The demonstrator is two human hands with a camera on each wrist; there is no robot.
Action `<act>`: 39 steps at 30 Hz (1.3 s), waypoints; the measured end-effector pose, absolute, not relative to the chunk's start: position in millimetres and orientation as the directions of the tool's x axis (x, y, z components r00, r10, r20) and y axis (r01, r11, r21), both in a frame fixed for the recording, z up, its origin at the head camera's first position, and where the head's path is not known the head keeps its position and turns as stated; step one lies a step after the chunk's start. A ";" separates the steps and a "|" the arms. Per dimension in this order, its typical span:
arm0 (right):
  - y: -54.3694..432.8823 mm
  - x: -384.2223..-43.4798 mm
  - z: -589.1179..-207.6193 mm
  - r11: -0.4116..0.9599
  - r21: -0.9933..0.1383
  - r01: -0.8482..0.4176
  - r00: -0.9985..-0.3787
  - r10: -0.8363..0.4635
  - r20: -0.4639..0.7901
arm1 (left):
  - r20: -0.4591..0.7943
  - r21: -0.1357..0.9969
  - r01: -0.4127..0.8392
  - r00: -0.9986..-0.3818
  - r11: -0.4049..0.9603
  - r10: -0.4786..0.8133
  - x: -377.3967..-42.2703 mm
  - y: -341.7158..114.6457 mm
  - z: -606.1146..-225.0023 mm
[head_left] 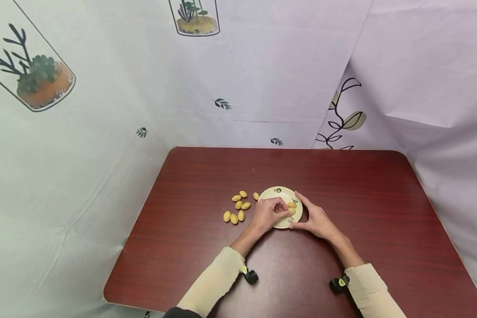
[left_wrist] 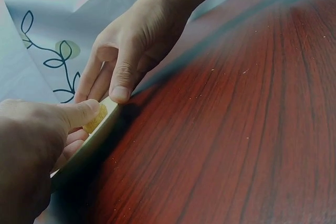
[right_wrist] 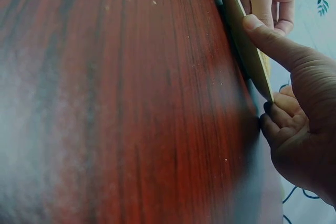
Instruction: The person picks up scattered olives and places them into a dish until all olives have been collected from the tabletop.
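Note:
My left hand reaches over a small cream plate with dark printed marks. In the left wrist view its thumb and fingers pinch a yellow oval, nut-like piece just inside the rim. Another such piece lies on the plate beside the fingertips. My right hand grips the plate's right side, thumb at the near edge and fingers round the far edge. From the right wrist, the plate appears edge-on between that thumb and fingers.
Several more yellow oval pieces lie loose on the dark red wooden table, left of the plate. One piece sits close to the plate's left rim. Printed cloth hangs behind the table and along its sides.

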State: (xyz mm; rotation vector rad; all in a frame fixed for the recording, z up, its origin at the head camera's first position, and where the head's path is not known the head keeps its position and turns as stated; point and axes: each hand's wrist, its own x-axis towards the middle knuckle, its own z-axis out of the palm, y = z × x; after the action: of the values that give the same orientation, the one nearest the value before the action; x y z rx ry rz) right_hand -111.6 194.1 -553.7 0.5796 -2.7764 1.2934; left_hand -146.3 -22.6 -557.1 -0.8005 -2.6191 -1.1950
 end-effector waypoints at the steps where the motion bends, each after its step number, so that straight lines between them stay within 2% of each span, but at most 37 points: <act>1: 193.9 -111.7 -553.5 0.586 -0.735 -0.341 -0.930 -0.322 0.175 | 0.348 0.656 0.529 -0.845 0.539 0.406 -146.2 -22.5 -557.2; 17: 194.4 -110.2 -551.7 0.588 -0.727 -0.354 -0.927 -0.324 0.189 | 0.376 0.644 0.553 -0.830 0.528 0.411 -144.0 -21.1 -556.8; 25: 193.9 -110.1 -554.1 0.589 -0.715 -0.376 -0.921 -0.324 0.218 | 0.351 0.658 0.546 -0.831 0.518 0.431 -145.1 -23.3 -557.0; 39: 193.7 -110.1 -551.5 0.592 -0.727 -0.349 -0.928 -0.326 0.179 | 0.307 0.667 0.532 -0.835 0.522 0.457 -145.5 -26.0 -555.8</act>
State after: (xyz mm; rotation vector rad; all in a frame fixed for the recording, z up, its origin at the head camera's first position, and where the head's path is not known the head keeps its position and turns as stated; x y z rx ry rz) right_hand -110.1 193.7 -551.5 0.5894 -2.7786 1.2775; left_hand -145.5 -26.0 -555.8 -0.8659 -2.6585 -1.2141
